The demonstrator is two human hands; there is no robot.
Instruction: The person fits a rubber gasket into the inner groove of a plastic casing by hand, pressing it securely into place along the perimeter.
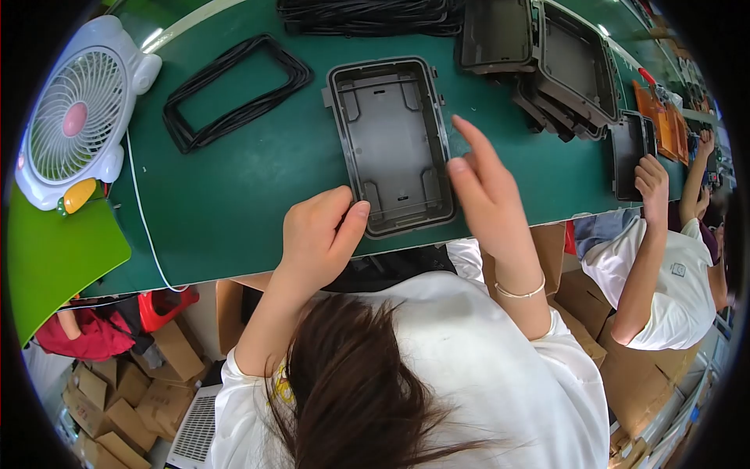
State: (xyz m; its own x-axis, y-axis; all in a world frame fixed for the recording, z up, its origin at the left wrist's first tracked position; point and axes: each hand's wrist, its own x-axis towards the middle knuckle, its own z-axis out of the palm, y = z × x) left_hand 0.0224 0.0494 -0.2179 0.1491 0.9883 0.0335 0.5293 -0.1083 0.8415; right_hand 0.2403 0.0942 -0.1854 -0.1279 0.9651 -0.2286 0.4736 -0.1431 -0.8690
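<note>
Touching one open gray box (397, 148) at its near left rim with the left hand (319, 238), thumb apart from curled fingers; impossible to tell whether clamped. Holding the right hand (488, 187) open by the right rim, thumb and forefinger apart. Showing one fan (76, 116) left, black rings (183, 129) far left, stacked boxes (578, 62) far right, too overlapped to count, and a shirt logo (679, 270) too small to read.

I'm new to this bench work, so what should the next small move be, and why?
Probably settle the right hand against the dark case's right edge: the left hand has its thumb at the left edge, while the right index finger stretches out beside the case.
</note>
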